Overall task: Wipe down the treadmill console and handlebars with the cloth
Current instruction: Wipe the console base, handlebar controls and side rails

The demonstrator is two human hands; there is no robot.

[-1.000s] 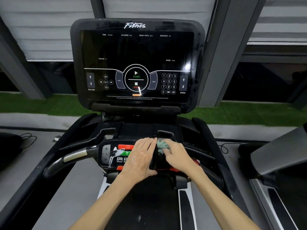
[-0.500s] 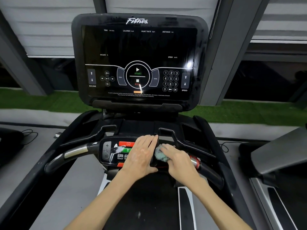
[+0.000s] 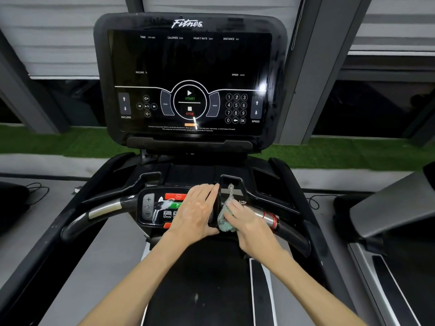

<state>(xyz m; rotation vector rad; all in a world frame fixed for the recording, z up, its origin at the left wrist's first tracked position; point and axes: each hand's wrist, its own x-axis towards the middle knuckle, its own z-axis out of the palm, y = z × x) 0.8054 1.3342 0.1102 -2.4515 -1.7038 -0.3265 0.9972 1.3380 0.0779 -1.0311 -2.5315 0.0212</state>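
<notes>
- Left hand point(image 3: 197, 211) lies flat, palm down, fingers straight and close together, thumb spread out to the right.
- Right hand point(image 3: 250, 223) sits just beside it, palm down, fingers nearly straight and pressing downward.
- Bare forearms point(image 3: 141, 276) reach forward and converge toward the hands.

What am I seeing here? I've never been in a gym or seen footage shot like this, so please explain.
This one picture comes from a camera worn on a person's head, looking down at their own arms. The large glossy black touchscreen is a treadmill's console. Beneath it sits a small black button panel between silver-and-black handlebars. The left hand rests flat on that panel. The right hand presses a crumpled pale green cloth against it, wiping.
</notes>
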